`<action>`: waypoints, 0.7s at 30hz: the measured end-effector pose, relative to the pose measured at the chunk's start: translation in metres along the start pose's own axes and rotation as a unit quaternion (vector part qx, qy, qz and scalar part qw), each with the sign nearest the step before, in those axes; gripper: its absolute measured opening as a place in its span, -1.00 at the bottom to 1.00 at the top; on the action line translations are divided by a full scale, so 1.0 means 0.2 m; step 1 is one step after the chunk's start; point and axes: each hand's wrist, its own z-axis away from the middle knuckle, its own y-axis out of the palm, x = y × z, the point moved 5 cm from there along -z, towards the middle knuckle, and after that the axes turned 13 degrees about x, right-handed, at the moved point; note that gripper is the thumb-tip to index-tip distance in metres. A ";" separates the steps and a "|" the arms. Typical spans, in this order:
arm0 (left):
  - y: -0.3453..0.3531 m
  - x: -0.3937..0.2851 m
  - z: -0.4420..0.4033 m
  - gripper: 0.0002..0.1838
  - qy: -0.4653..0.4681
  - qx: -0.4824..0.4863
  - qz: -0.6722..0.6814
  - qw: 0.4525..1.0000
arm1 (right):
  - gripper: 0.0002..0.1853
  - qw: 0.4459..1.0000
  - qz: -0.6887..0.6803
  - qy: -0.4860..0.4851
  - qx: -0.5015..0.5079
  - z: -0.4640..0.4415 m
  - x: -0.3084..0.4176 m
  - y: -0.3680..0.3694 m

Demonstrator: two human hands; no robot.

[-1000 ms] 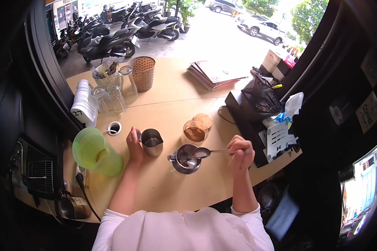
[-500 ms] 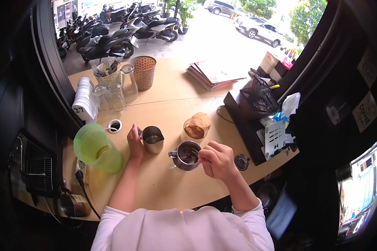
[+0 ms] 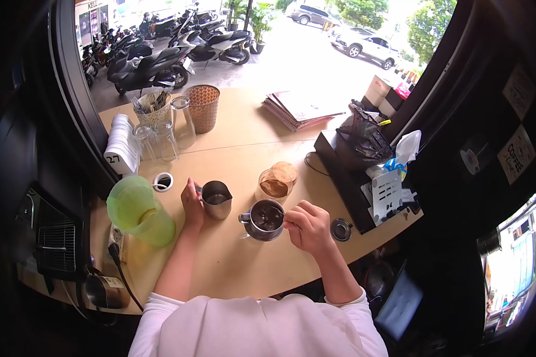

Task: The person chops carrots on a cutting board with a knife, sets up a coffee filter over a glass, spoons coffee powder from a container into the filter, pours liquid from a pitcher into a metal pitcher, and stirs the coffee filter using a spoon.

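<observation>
On the left, my left hand (image 3: 192, 203) is closed round the handle of a steel milk pitcher (image 3: 218, 200) standing on the table. To its right is a small metal coffee dripper (image 3: 266, 219), its side handle pointing left, with dark wet contents inside. It seems to sit over a clear glass. At the dripper's right rim, the fingers of my right hand (image 3: 308, 224) are pinched together; what they grip is hidden. Just behind stands a clear glass (image 3: 275, 185) with brown contents, beside a round wooden coaster (image 3: 286, 171). A small metal lid (image 3: 341, 229) lies right of my right hand.
A green translucent jug (image 3: 140, 211) stands near my left forearm. Upturned glasses (image 3: 167, 140), a cutlery basket (image 3: 153, 113) and a woven bin (image 3: 202, 109) are at the back left. Stacked menus (image 3: 304, 110) lie behind; a black stand (image 3: 348, 181) borders the right.
The view has shifted slightly. My right hand has turned a little at the dripper's rim, and the dark contents look slightly different. My left hand and the pitcher have stayed put.
</observation>
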 end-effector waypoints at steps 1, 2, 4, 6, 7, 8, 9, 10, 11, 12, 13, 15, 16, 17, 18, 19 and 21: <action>0.00 0.00 0.00 -0.55 -0.004 -0.004 -0.004 1.000 | -0.82 1.000 -0.005 0.005 -0.011 0.00 0.00 0.00; 0.00 0.01 -0.01 -0.55 -0.003 0.001 0.001 1.000 | -0.81 1.000 -0.010 0.009 -0.021 0.01 0.00 0.00; -0.01 0.01 -0.01 -0.56 0.000 0.010 0.011 1.000 | -0.82 0.999 -0.018 0.017 -0.042 0.03 -0.01 -0.01; -0.01 0.01 0.00 -0.56 -0.004 0.012 0.024 1.000 | -0.83 0.997 -0.020 0.025 -0.068 0.05 -0.01 -0.02; 0.00 0.00 0.00 -0.57 -0.005 0.012 0.031 0.999 | -0.85 0.986 -0.052 0.048 -0.154 0.09 -0.04 -0.04; 0.00 0.00 -0.01 -0.57 -0.006 0.017 0.046 0.999 | -0.84 0.965 -0.084 0.070 -0.237 0.15 -0.07 -0.04; 0.00 0.00 0.00 -0.57 -0.007 0.021 0.061 0.998 | -0.81 0.936 -0.117 0.092 -0.319 0.21 -0.09 -0.04; 0.01 0.00 0.00 -0.58 -0.008 0.026 0.075 0.997 | -0.79 0.900 -0.171 0.153 -0.371 0.26 -0.14 -0.04; 0.00 0.02 -0.01 -0.59 0.006 0.034 0.084 0.996 | -0.75 0.853 -0.224 0.213 -0.420 0.32 -0.18 -0.04; -0.01 0.05 -0.02 -0.60 0.019 0.042 0.093 0.995 | -0.70 0.797 -0.274 0.271 -0.464 0.39 -0.23 -0.03; -0.02 0.08 -0.03 -0.61 0.034 0.050 0.103 0.993 | -0.71 0.753 -0.340 0.280 -0.489 0.45 -0.28 0.00; -0.03 0.10 -0.03 -0.63 0.034 0.062 0.106 0.992 | -0.73 0.696 -0.421 0.308 -0.493 0.59 -0.36 0.13; -0.03 0.10 -0.04 -0.64 0.035 0.067 0.109 0.991 | -0.73 0.666 -0.460 0.320 -0.492 0.67 -0.40 0.19; -0.03 0.09 -0.03 -0.66 0.032 0.064 0.110 0.991 | -0.75 0.636 -0.476 0.327 -0.511 0.71 -0.41 0.26; -0.02 0.09 -0.03 -0.66 0.027 0.061 0.105 0.992 | -0.74 0.637 -0.474 0.340 -0.504 0.75 -0.41 0.29; -0.03 0.09 -0.03 -0.66 0.023 0.059 0.101 0.993 | -0.72 0.637 -0.473 0.352 -0.496 0.78 -0.41 0.31; -0.04 0.12 -0.04 -0.67 0.022 0.057 0.100 0.993 | -0.75 0.629 -0.475 0.352 -0.505 0.81 -0.42 0.35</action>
